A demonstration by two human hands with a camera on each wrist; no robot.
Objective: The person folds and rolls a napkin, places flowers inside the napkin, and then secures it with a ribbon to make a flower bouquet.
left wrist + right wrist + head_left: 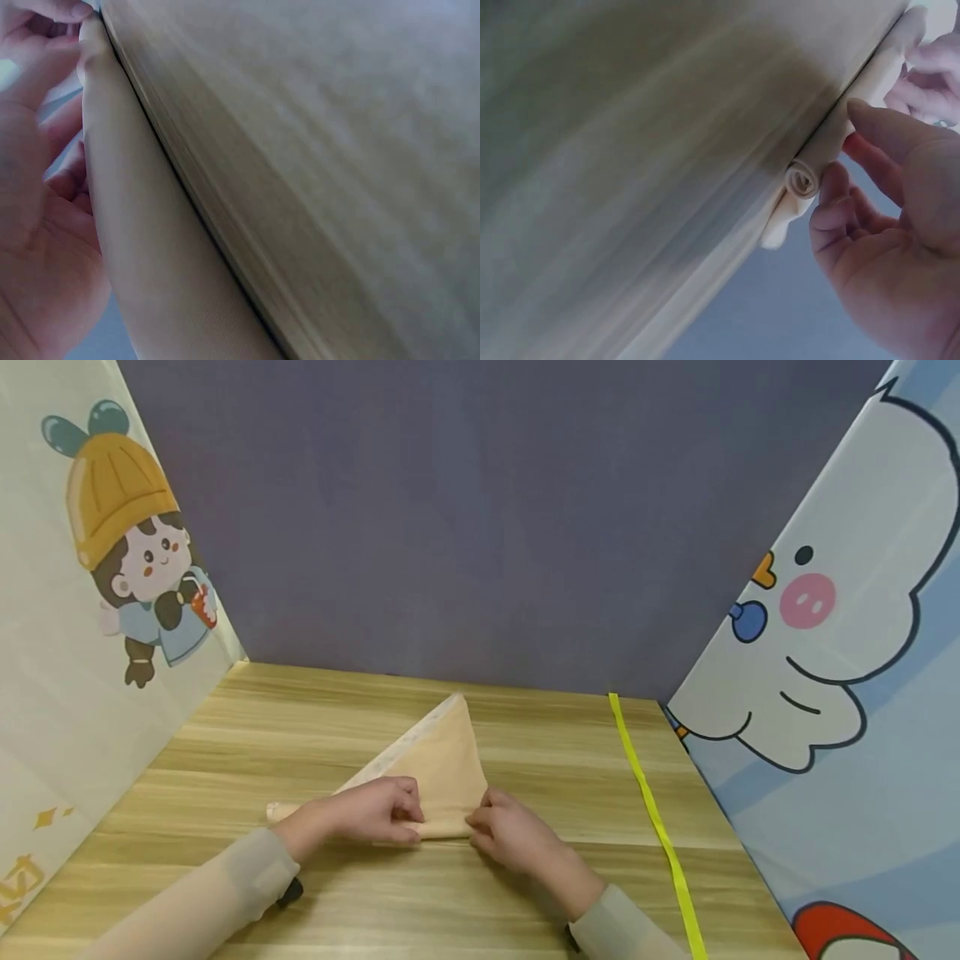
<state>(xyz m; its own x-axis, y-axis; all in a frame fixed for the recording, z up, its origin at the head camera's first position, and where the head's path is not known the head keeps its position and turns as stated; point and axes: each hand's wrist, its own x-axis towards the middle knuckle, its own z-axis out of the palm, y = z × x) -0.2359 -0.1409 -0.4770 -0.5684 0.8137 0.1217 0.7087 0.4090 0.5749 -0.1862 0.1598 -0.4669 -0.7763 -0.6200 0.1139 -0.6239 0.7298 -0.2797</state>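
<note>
A peach cloth (442, 760) lies on the table as a triangle, its point toward the back wall and a pale patterned band along its left slope. Its near edge is rolled into a tube; the spiral end of the roll (802, 180) shows in the right wrist view. My left hand (375, 810) holds the roll near its middle, fingers curled over it. At the roll's right end, my right hand (517, 835) grips it between thumb and fingers. In the left wrist view the roll (150, 217) runs past the left palm.
A yellow strip (652, 802) runs down the right side of the wood-grain table (555, 893). A dark panel (480, 527) stands behind, and cartoon-printed panels (45, 610) rise at both sides.
</note>
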